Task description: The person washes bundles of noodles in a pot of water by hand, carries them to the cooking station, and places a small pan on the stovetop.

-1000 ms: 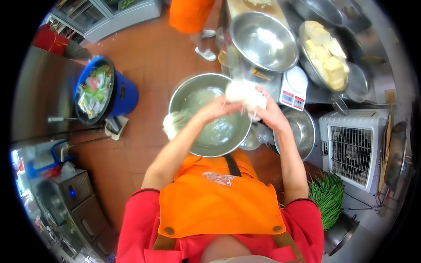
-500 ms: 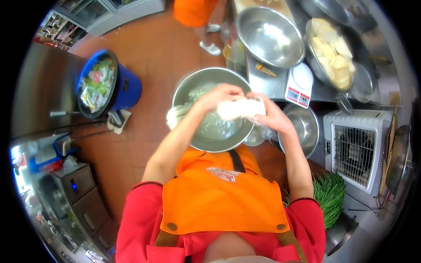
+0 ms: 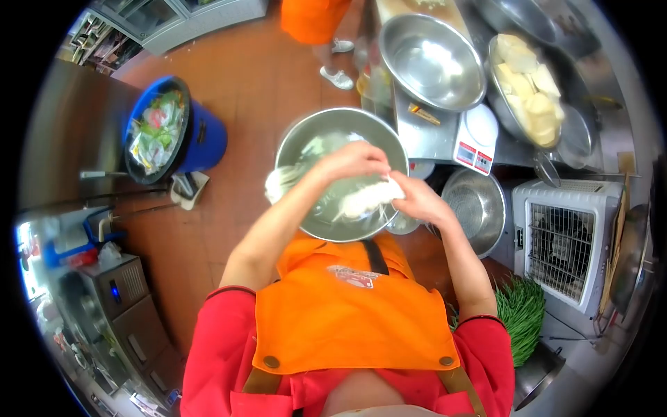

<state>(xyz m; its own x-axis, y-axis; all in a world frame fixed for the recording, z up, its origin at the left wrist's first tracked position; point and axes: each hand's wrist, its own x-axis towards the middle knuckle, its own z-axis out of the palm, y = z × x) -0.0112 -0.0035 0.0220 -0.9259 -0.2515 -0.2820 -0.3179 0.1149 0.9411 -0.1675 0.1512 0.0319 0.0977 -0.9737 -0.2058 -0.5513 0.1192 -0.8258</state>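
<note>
On my feed, right hand (image 3: 418, 199) gripping white stringy bundle (image 3: 367, 201) over basin (image 3: 297, 132) | left hand (image 3: 356, 160), fingers curled nearby, pinching anything or not I cannot tell | I judge a slackened right grip could drop it, splashing liquid (image 3: 324, 208)

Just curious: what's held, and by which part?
The right hand grips one end of a white, stringy, elongated bundle; whether the left hand holds anything is unclear.
</note>
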